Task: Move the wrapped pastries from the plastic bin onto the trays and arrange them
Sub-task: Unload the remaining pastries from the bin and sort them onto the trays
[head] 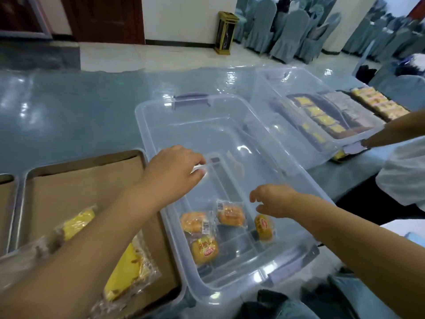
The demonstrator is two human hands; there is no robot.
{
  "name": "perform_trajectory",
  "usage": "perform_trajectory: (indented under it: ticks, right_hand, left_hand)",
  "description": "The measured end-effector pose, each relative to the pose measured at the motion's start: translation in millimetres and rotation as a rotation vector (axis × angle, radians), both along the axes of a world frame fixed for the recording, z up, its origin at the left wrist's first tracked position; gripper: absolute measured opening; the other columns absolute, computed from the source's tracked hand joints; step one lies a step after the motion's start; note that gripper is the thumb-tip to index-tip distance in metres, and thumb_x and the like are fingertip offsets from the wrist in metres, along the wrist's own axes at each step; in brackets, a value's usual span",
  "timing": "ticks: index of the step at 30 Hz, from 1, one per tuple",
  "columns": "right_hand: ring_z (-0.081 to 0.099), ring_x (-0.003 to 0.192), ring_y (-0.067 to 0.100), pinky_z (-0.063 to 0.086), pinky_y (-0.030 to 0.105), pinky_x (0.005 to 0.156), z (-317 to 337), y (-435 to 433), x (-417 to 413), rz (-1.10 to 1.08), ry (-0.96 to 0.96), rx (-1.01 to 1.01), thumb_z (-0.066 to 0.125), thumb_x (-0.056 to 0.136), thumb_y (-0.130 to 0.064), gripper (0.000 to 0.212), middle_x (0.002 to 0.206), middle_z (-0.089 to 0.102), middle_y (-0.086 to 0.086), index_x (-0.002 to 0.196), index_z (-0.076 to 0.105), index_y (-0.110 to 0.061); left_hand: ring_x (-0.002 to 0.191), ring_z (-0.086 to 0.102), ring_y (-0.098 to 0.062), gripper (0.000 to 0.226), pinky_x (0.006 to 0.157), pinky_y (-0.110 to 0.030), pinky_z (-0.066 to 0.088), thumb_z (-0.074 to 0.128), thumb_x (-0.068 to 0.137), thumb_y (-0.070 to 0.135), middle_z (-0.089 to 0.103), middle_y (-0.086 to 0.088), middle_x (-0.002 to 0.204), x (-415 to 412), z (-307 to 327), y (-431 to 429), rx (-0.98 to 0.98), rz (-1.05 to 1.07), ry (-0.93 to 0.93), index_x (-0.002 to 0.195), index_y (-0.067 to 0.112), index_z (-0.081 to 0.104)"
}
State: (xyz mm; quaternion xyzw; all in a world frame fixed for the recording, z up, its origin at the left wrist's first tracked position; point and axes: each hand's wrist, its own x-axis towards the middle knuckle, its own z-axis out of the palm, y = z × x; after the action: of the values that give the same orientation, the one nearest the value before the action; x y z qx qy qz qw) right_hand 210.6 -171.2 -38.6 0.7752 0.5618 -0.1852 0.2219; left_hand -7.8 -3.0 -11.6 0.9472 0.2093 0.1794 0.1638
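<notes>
A clear plastic bin (147, 125) lies in the middle of the table. Several wrapped orange pastries (231, 215) lie at its near end, one of them (264, 226) standing on edge at the right. My left hand (172, 169) reaches over the bin's left wall, its fingers bent downward with nothing seen in them. My right hand (273, 201) hovers inside the bin just above the right pastry, fingers loosely curled and holding nothing. On the left, a metal tray lined with brown paper (87, 178) holds yellow wrapped pastries (125, 270), partly hidden by my left forearm.
A second clear bin (287, 88) lies tilted at the back right over dark trays of wrapped pastries (377, 102). Another person's arm (395, 132) reaches to its near corner, their white shirt (404, 180) at the right edge. Another tray's edge (7, 203) shows far left.
</notes>
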Motion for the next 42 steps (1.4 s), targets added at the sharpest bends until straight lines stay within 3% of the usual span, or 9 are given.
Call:
perform_trajectory:
  ticks: [5,12,19,24,27,33,36,40,42]
  right_hand:
    - [0.051,0.105,0.028,0.038,0.036,0.085,-33.7,6.3,3.8,0.408,-0.243,-0.384,0.052,0.087,-0.037,0.036,0.112,0.059,0.009,0.114,0.058,-0.014]
    - [0.062,0.094,0.024,0.045,0.032,0.076,-58.7,12.8,-8.1,0.315,-0.214,-0.492,0.059,0.087,-0.024,0.023,0.106,0.064,0.005,0.106,0.063,-0.011]
    - [0.058,0.088,0.022,0.043,0.029,0.069,-42.1,37.3,0.6,0.294,-0.036,-0.441,0.077,0.072,-0.026,0.046,0.104,0.061,0.005,0.112,0.059,-0.01]
    - [0.054,0.101,0.022,0.048,0.032,0.084,-44.0,59.4,2.9,0.224,0.254,-0.191,0.071,0.078,-0.015,0.042,0.119,0.056,0.007,0.117,0.053,-0.014]
    - [0.046,0.117,0.03,0.042,0.038,0.098,-65.9,65.7,-5.7,0.326,0.141,-0.146,0.063,0.085,-0.021,0.043,0.127,0.049,0.012,0.124,0.051,-0.009]
    - [0.029,0.131,0.033,0.032,0.045,0.107,-99.6,66.3,-6.4,0.105,0.182,-0.245,0.076,0.07,-0.04,0.096,0.145,0.026,0.008,0.144,0.019,-0.019]
    - [0.039,0.12,0.028,0.041,0.042,0.1,-110.2,63.1,-7.7,0.024,0.156,-0.184,0.078,0.065,-0.04,0.089,0.132,0.038,0.005,0.136,0.029,-0.02]
    - [0.054,0.071,0.011,0.046,0.024,0.06,-101.2,67.7,-4.0,-0.05,0.269,-0.229,0.077,0.067,-0.033,0.047,0.083,0.055,-0.004,0.101,0.048,-0.019]
    - [0.054,0.068,0.012,0.046,0.023,0.057,-94.0,72.3,-2.8,-0.036,0.267,-0.245,0.076,0.069,-0.031,0.039,0.082,0.058,-0.001,0.095,0.053,-0.015]
  left_hand:
    - [0.09,0.055,-0.011,0.028,0.065,-0.026,0.035,0.046,0.089,0.046,0.066,0.013,0.098,-1.9,-10.2,1.1,-0.058,0.017,-0.014,0.108,0.035,0.063]
    - [0.087,0.056,-0.009,0.026,0.065,-0.026,0.038,0.049,0.089,0.045,0.066,0.014,0.095,-2.8,-10.7,-0.7,-0.067,0.075,-0.032,0.108,0.034,0.064]
    - [0.082,0.051,-0.003,0.027,0.063,-0.019,0.031,0.051,0.09,0.043,0.067,0.013,0.097,-2.4,-7.0,-3.2,-0.089,0.126,-0.024,0.11,0.031,0.065]
    - [0.083,0.052,-0.002,0.025,0.065,-0.018,0.035,0.053,0.089,0.041,0.067,0.013,0.098,-1.6,-5.2,-4.5,-0.114,0.169,0.011,0.109,0.032,0.065]
    - [0.079,0.045,0.001,0.025,0.061,-0.011,0.028,0.053,0.089,0.04,0.066,0.014,0.098,-1.1,-5.1,-4.2,-0.121,0.186,0.032,0.11,0.033,0.065]
    - [0.083,0.05,0.001,0.026,0.062,-0.014,0.031,0.052,0.089,0.041,0.066,0.015,0.098,0.3,-3.9,-3.6,-0.117,0.206,0.08,0.11,0.033,0.064]
    - [0.083,0.05,0.0,0.025,0.063,-0.016,0.034,0.053,0.089,0.04,0.066,0.015,0.098,1.5,-4.9,-3.2,-0.108,0.212,0.097,0.111,0.034,0.064]
    - [0.081,0.049,0.001,0.024,0.063,-0.011,0.033,0.053,0.088,0.042,0.065,0.018,0.096,1.9,-7.4,-2.9,-0.097,0.231,0.093,0.109,0.037,0.063]
    - [0.08,0.048,0.001,0.024,0.062,-0.009,0.029,0.053,0.087,0.043,0.064,0.019,0.095,2.2,-7.4,-2.6,-0.096,0.228,0.094,0.108,0.038,0.063]
